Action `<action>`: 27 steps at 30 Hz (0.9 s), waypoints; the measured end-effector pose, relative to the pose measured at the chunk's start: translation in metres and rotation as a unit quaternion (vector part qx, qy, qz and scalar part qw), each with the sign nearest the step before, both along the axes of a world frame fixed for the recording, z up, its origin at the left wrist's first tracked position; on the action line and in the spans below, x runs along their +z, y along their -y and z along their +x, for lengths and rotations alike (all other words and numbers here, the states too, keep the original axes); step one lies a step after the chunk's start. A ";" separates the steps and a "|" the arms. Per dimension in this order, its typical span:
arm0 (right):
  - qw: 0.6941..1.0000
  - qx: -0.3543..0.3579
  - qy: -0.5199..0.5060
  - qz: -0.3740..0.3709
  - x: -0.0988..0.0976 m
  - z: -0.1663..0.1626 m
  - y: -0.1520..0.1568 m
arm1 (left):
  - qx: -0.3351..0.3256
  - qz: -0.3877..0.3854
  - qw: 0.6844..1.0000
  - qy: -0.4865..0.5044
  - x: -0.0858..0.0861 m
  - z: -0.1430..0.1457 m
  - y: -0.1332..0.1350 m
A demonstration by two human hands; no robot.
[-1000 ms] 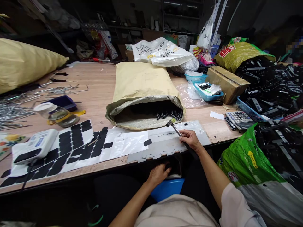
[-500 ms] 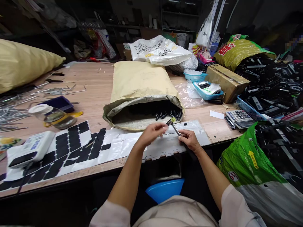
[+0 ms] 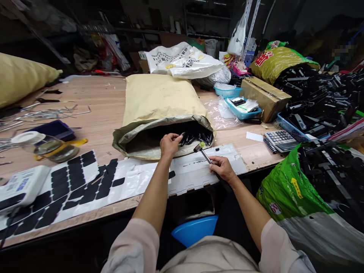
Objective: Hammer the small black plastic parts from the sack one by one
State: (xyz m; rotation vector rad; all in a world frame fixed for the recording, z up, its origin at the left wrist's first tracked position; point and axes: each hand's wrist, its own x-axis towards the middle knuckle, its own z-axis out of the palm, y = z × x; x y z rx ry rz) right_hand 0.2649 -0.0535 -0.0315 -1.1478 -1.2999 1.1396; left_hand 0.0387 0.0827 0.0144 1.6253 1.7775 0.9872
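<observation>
My right hand (image 3: 223,167) is wrapped round a small hammer (image 3: 205,154) with a metal shaft. Its head, with a yellow-green end, is tilted up and left over the white sheet. At the mouth of the beige sack (image 3: 165,96), my left hand (image 3: 169,145) has its fingers pinched together on a small black piece (image 3: 182,136). Just right of those fingers, several similar black pieces (image 3: 199,138) lie inside the sack's opening. The white sheet (image 3: 199,172) lies flat at the table edge below both hands, with a tiny black bit on it.
Sheets of black stickers (image 3: 75,174), a glass jar (image 3: 58,148) and metal rods lie left. To the right are a calculator (image 3: 280,139), a cardboard box (image 3: 265,98), blue baskets and a green bag (image 3: 295,189) of black parts. A blue basin (image 3: 195,229) sits below the table.
My left hand has moved from beside the hammer head up and left to the sack's mouth. My right hand still holds the hammer. The whole view has shifted slightly.
</observation>
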 end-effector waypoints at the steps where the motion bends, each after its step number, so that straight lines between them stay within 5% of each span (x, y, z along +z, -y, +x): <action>1: 1.000 0.003 -0.001 0.000 0.001 0.000 0.000 | -0.040 0.013 0.999 0.001 0.000 -0.008 0.010; 6: 1.000 0.001 0.006 0.002 0.002 0.002 0.002 | -0.252 0.034 0.966 -0.049 -0.018 -0.032 0.060; 12: 0.999 0.021 0.044 0.006 0.001 0.001 0.004 | -0.218 0.068 0.970 -0.088 -0.044 -0.027 0.082; 19: 0.979 0.066 0.179 0.065 0.014 -0.003 0.008 | -0.211 0.063 0.972 -0.080 -0.045 -0.028 0.081; 27: 0.967 0.106 0.208 0.097 0.024 -0.018 0.009 | -0.198 0.057 0.976 -0.072 -0.046 -0.026 0.081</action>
